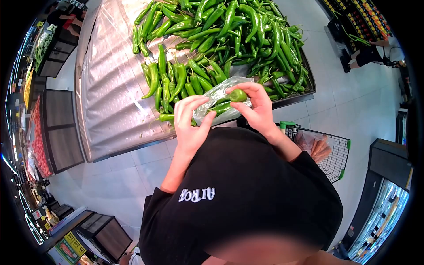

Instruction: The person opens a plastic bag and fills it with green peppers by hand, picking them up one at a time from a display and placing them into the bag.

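Observation:
A clear plastic bag with green peppers inside is held in front of my chest, over the near edge of the produce stand. My left hand pinches the bag's left side between thumb and fingers. In my right hand a green pepper is gripped by thumb and fingertips, at the right side of the bag. Just beyond the bag lies a large heap of long green peppers, with a few loose ones close past my left hand.
The stand's silvery ridged sheet stretches left of the heap. At my right is a wire shopping cart with a bag of orange-brown produce in it. A person stands at the far right; a red-filled bin is at left.

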Demonstrator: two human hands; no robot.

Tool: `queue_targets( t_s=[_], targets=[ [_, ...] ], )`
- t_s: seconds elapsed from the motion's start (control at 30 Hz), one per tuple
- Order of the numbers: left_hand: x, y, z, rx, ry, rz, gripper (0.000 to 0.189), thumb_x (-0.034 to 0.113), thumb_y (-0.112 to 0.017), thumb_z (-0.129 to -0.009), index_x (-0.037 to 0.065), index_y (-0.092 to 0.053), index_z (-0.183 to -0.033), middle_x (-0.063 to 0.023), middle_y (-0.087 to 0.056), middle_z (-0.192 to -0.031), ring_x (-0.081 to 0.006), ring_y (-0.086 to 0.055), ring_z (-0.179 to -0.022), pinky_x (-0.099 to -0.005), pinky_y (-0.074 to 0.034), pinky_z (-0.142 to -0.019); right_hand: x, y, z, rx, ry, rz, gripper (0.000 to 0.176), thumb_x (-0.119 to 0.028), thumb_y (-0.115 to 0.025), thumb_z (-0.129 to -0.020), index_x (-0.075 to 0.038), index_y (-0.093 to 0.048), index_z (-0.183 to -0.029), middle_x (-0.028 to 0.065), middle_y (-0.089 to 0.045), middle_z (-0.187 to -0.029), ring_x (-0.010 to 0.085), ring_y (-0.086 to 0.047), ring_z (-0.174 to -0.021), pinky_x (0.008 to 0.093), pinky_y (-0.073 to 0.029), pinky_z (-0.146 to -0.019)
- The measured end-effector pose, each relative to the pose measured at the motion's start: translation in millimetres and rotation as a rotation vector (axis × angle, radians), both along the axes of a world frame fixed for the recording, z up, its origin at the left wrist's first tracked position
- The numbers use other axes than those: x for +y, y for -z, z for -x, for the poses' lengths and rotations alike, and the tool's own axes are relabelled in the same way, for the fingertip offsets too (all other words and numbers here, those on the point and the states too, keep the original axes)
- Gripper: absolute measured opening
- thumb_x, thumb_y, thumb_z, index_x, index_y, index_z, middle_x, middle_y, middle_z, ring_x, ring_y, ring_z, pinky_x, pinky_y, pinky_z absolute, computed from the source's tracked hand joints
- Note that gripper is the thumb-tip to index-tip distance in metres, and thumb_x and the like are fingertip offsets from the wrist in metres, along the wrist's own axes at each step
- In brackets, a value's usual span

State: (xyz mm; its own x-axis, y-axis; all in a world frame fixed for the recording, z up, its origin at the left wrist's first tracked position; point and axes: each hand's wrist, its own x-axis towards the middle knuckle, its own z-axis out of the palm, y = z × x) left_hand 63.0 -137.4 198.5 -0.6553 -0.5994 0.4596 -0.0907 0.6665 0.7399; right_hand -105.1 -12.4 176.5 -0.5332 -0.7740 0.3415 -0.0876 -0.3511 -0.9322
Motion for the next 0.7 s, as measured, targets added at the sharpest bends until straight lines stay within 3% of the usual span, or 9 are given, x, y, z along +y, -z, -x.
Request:
queue_targets(
  t_s=[0.17,0.3,0.4,0.5,0.63,0.7],
  targets=[
    [20.5,-4.7,7.0,0.031,0.088,-0.255,0.04,0.011,-0.085,-0.075,0.004,-0.07,-0.112,-0.0082,-0.067,-0.104,-0.0231,-0.062,-0.097,-0.0346,-0.049,-0.09,1.3,-1.4,-10.1,0.539,0.037,-0.11,0.059,-0.001,-0.08,-0.081,-0.002,-0.052,-0.133,0.0137,-0.073,-0.117,0.022,-0.07,-0.109,0.0334,-0.053,-0.094],
    [10.0,10.3,-0.2,0.062,0.111,-0.39,0.033,0.008,-0.081,-0.081,0.003,-0.07,-0.111,-0.0074,-0.065,-0.102,-0.0189,-0.062,-0.096,-0.0311,-0.049,-0.089,-1.5,-7.6,-11.1,0.576,0.026,-0.159,0.06,-0.007,-0.083,-0.079,-0.005,-0.056,-0.132,0.0115,-0.071,-0.116,0.0258,-0.069,-0.107,0.0348,-0.055,-0.091],
    [3.2,30.9,-6.3,0.156,0.075,-0.529,0.025,0.009,-0.075,-0.089,0.001,-0.067,-0.112,-0.0061,-0.065,-0.103,-0.0157,-0.06,-0.096,-0.0296,-0.047,-0.09,-2.7,-10.5,-19.6,0.293,-0.086,-0.213,0.052,-0.007,-0.081,-0.082,-0.005,-0.06,-0.129,0.012,-0.071,-0.116,0.0255,-0.07,-0.105,0.0351,-0.056,-0.091],
    [-3.2,32.6,-18.1,0.322,0.022,-0.922,0.027,0.017,-0.065,-0.101,-0.001,-0.062,-0.121,-0.0043,-0.067,-0.111,-0.0105,-0.06,-0.102,-0.0285,-0.047,-0.095,0.9,-14.6,-13.6,0.317,-0.17,-0.247,0.044,-0.006,-0.079,-0.084,-0.004,-0.063,-0.125,0.0124,-0.071,-0.115,0.0254,-0.071,-0.104,0.0351,-0.056,-0.09],
    [-8.1,36.1,-25.2,0.313,0.011,-0.961,0.03,0.018,-0.059,-0.104,-0.002,-0.059,-0.126,-0.0062,-0.066,-0.114,-0.0123,-0.06,-0.105,-0.0279,-0.047,-0.096,0.7,-9.0,-11.6,0.304,-0.098,-0.177,0.039,-0.002,-0.078,-0.084,-0.004,-0.067,-0.121,0.0121,-0.071,-0.113,0.025,-0.071,-0.1,0.0341,-0.057,-0.087],
    [-9.1,36.7,-25.9,0.324,0.006,-0.951,0.03,0.018,-0.059,-0.104,-0.002,-0.059,-0.126,-0.0062,-0.066,-0.114,-0.012,-0.06,-0.104,-0.0278,-0.047,-0.095,-0.9,-12.4,-4.5,0.438,-0.067,-0.145,0.038,-0.001,-0.078,-0.084,-0.005,-0.068,-0.12,0.0112,-0.072,-0.108,0.0247,-0.071,-0.096,0.0336,-0.056,-0.082]
  ],
)
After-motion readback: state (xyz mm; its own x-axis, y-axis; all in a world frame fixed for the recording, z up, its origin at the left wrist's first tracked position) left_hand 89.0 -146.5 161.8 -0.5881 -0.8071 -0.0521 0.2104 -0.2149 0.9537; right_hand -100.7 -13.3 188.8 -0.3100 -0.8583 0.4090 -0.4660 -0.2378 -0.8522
